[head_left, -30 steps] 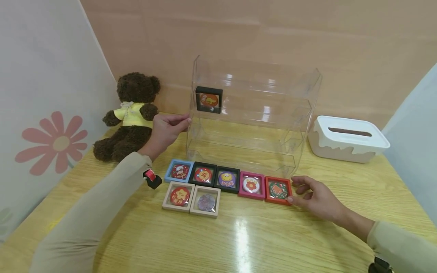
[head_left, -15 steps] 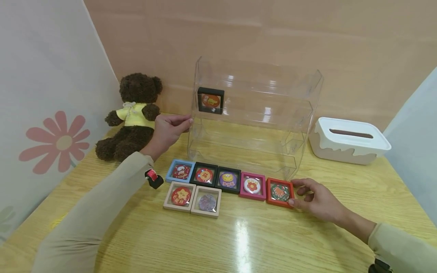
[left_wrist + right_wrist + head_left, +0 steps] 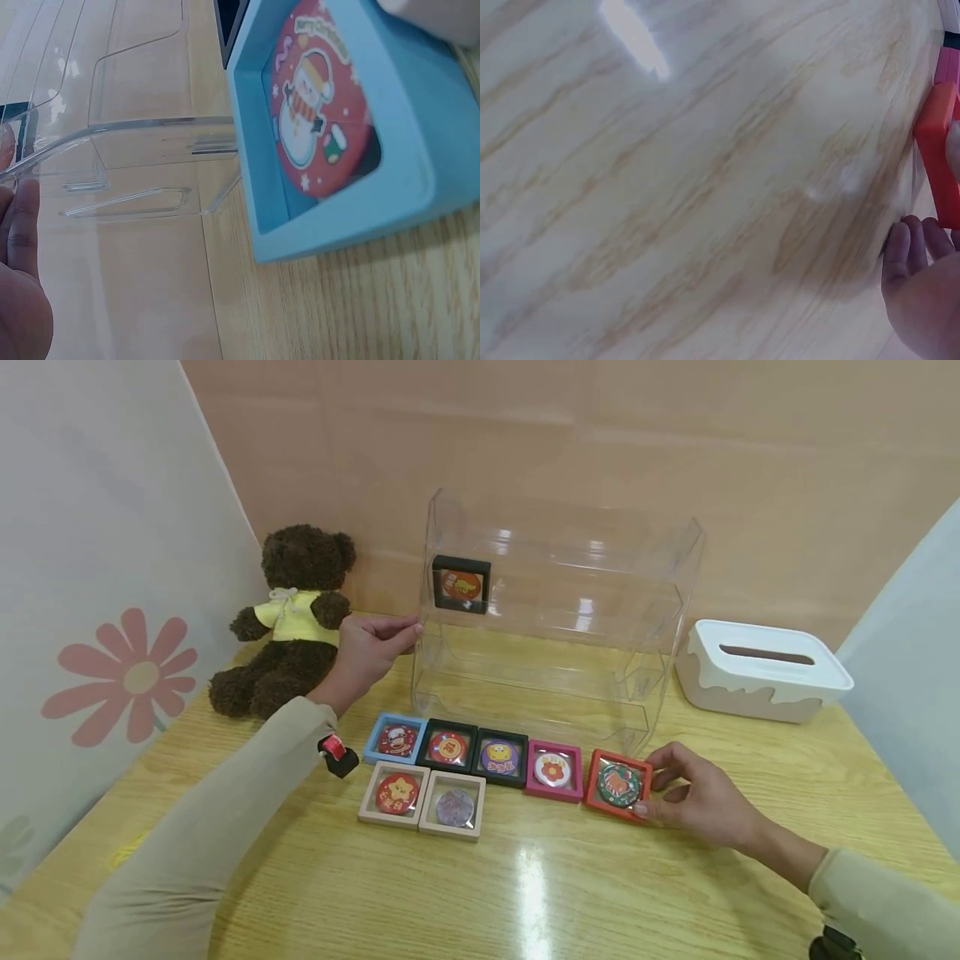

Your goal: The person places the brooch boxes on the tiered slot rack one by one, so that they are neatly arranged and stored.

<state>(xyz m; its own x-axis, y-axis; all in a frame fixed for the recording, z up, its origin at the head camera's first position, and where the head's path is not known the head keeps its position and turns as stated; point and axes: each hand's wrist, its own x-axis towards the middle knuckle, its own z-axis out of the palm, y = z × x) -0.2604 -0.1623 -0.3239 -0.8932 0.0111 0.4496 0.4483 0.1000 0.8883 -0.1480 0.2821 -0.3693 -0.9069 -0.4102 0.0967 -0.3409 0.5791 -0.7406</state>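
My left hand (image 3: pixel 367 652) pinches the left side panel of a clear acrylic tiered display rack (image 3: pixel 558 597). My right hand (image 3: pixel 701 797) holds a red square badge frame (image 3: pixel 618 783) by its right side, thumb on the near corner and fingers at the far one. A green round badge with a red figure shows inside it. The right wrist view catches the red frame's edge (image 3: pixel 936 150) tilted at the right border, with the thumb against it. A black frame (image 3: pixel 461 585) holding an orange badge stands on the rack's upper left tier.
Left of the red frame lies a row: pink frame (image 3: pixel 553 770), two black frames (image 3: pixel 500 757), and a light blue frame (image 3: pixel 395 738) with a snowman badge. Two beige frames (image 3: pixel 452 805) lie in front. A teddy bear (image 3: pixel 300 610) sits left; a white-lidded tissue box (image 3: pixel 761 672) stands right.
My right hand has drawn the red frame slightly right, away from the pink one, and its thumb now overlaps the frame's near corner. My left hand has stayed on the rack's side.
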